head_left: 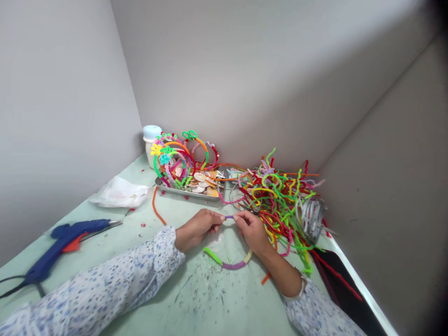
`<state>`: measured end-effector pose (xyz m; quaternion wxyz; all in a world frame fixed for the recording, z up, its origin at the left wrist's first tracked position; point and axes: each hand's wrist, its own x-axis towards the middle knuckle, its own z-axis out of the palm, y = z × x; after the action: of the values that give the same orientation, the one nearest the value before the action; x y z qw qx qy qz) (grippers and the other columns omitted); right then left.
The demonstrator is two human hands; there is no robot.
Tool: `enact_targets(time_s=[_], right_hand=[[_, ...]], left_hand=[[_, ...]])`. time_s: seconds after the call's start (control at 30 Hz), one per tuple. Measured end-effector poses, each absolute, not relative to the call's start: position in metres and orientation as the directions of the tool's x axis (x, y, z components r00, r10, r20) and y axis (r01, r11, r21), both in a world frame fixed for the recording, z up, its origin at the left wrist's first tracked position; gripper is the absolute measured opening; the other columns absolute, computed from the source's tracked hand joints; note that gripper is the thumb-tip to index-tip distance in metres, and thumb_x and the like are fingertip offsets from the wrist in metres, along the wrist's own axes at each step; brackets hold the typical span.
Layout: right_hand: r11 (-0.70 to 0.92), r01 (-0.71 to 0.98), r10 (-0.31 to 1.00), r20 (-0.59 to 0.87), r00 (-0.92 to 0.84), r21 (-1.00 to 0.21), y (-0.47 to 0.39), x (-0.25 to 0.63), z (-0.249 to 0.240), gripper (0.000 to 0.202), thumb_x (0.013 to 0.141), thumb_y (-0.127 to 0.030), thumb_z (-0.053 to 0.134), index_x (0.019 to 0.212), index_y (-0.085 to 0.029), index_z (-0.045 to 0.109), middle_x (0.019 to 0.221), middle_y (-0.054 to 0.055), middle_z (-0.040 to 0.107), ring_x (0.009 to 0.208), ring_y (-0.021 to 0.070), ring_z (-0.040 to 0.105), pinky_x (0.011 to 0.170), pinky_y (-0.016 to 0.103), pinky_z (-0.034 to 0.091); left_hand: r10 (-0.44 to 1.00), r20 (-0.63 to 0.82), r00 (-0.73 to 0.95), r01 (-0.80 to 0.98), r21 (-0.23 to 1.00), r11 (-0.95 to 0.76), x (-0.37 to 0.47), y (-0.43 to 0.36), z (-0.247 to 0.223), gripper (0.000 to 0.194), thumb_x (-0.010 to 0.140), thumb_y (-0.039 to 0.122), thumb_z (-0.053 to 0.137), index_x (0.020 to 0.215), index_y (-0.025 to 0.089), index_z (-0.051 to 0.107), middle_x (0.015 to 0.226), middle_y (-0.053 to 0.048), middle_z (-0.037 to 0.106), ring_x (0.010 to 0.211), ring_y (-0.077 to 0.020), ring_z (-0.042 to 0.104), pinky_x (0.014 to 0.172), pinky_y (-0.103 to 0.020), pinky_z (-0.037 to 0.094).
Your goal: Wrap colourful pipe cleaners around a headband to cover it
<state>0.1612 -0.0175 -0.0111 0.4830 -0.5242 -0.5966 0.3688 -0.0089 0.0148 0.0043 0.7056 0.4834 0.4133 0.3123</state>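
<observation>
Between the pinched fingertips of my left hand (pixel 203 226) and my right hand (pixel 252 231) runs a short purple pipe cleaner stretch (pixel 229 217). Both hands are closed on it, close together above the table. Just below lies a curved headband (pixel 234 266) wrapped in green, purple and pale yellow. Its right part passes behind my right hand and wrist, so I cannot tell whether it joins the purple stretch. To the right of my right hand spreads a tangled heap of colourful pipe cleaners (pixel 276 191).
Behind my hands, a metal tray (pixel 189 192) holds shell-like pieces and several finished headbands (pixel 175 161). A white jar with a blue lid (pixel 152 133) stands behind it. At left are a white plastic bag (pixel 121 192) and a blue glue gun (pixel 66 242). Silver hoops (pixel 311 217) lie right.
</observation>
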Motion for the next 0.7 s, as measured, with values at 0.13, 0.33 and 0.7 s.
enact_targets(time_s=[0.13,0.33,0.7], right_hand=[[0.148,0.268,0.987,0.160,0.023,-0.952,-0.0177,0.1601,-0.0086,0.021,0.080,-0.038,0.053,0.076,-0.017,0.058,0.049,-0.005,0.044,0.045,0.0106,0.040,0.044,0.022,0.032],[0.124,0.274,0.989,0.140,0.039,-0.954,-0.0154,0.1596,-0.0085,0.023,0.080,-0.039,0.053,0.076,-0.018,0.058,0.048,-0.006,0.044,0.044,0.0107,0.040,0.043,0.022,0.032],[0.144,0.207,0.987,0.156,0.041,-0.968,-0.0168,0.1600,-0.0055,0.025,0.078,-0.041,0.055,0.081,-0.018,0.062,0.049,-0.004,0.047,0.045,0.0117,0.043,0.045,0.023,0.035]], left_hand=[[0.824,-0.285,0.490,-0.073,0.928,0.365,-0.0110,0.0181,0.0043,0.015,0.064,0.023,0.063,0.059,0.011,0.057,0.046,0.003,0.045,0.043,-0.0059,0.037,0.045,-0.021,0.026],[0.800,-0.262,0.541,-0.146,0.907,0.395,-0.0125,0.0221,0.0067,0.018,0.067,0.028,0.063,0.064,0.011,0.058,0.053,0.001,0.050,0.045,-0.0078,0.045,0.046,-0.021,0.033],[0.811,-0.283,0.512,-0.181,0.887,0.424,-0.0109,0.0211,0.0098,0.017,0.071,0.022,0.062,0.061,0.008,0.059,0.045,0.001,0.047,0.040,-0.0059,0.040,0.041,-0.018,0.027]])
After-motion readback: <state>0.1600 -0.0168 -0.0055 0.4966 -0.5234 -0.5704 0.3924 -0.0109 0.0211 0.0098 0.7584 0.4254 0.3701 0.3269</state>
